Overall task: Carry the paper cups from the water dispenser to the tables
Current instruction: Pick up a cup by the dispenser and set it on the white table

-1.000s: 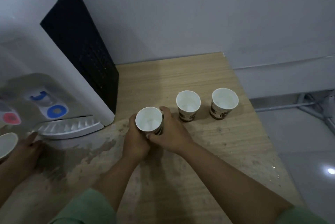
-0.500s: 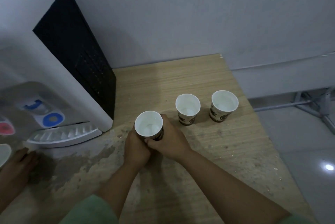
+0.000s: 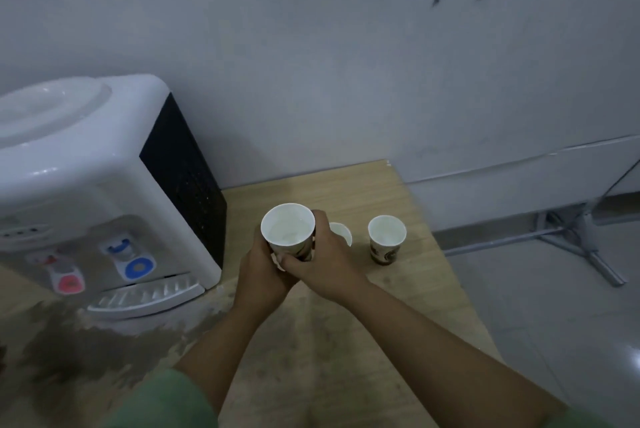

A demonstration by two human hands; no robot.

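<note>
Water dispenser [image 3: 104, 192]: stands at the left of the counter [image 3: 346, 341], drip tray facing the person.
Left hand [image 3: 259, 275]: wrapped around the lower part of the held cup from its left side, fingers closed on it.
Held cup [image 3: 289, 232]: upright, mouth up, lifted clear of the counter between both hands, just right of the dispenser.
Right hand [image 3: 325, 261]: closed on the same cup from the right, and the nearer hand to the other cups.
Middle cup [image 3: 341, 233]: on the counter, mostly hidden behind the right hand.
Far cup [image 3: 386, 242]: upright, standing apart to the right, near the counter's edge.
Key relation: the remaining cups lie right of the hands, so the right hand looks better placed to reach them.
</note>
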